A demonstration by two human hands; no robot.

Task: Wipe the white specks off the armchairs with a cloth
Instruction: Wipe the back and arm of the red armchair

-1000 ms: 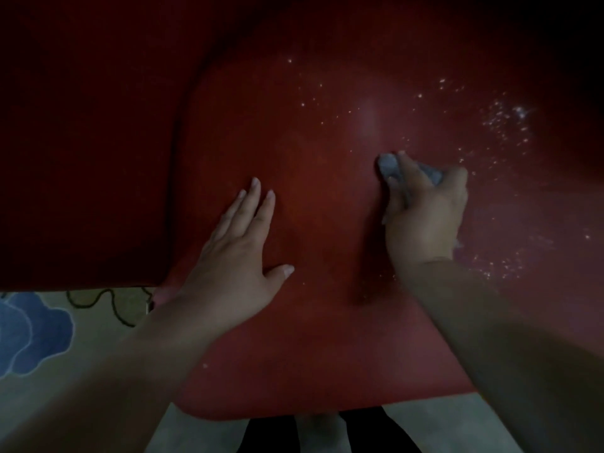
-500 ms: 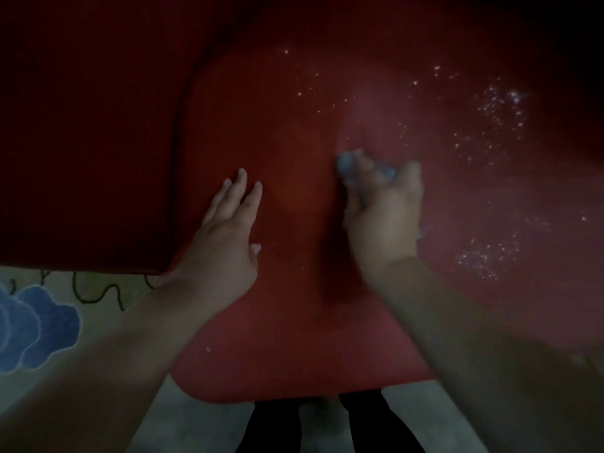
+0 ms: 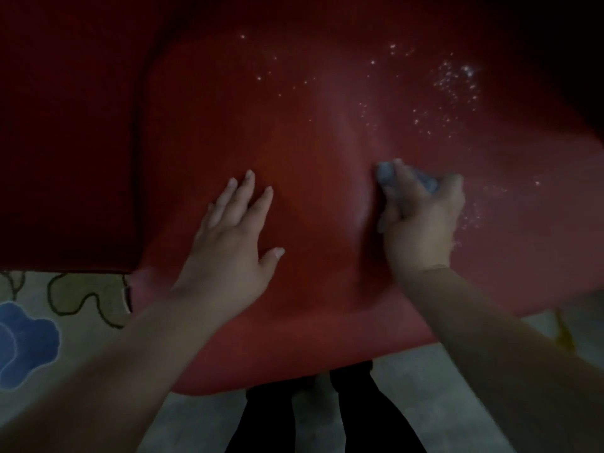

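A red armchair seat (image 3: pixel 310 152) fills the head view in dim light. White specks (image 3: pixel 454 83) lie scattered over its far right part, with a fainter patch near my right hand. My right hand (image 3: pixel 421 220) grips a small pale blue cloth (image 3: pixel 387 173) and presses it on the seat's middle; most of the cloth is hidden under the fingers. Flat on the seat to the left lies my left hand (image 3: pixel 235 237), fingers straight and spread, holding nothing.
A darker red armrest or neighbouring cushion (image 3: pixel 65 142) rises at the left. A pale rug with a blue flower pattern (image 3: pixel 26 344) lies on the floor at lower left. My dark-trousered legs (image 3: pixel 327 416) stand at the seat's front edge.
My right hand slid the cloth left across the seat, then back to the right. The left hand stays flat on the seat, with its thumb spread out again.
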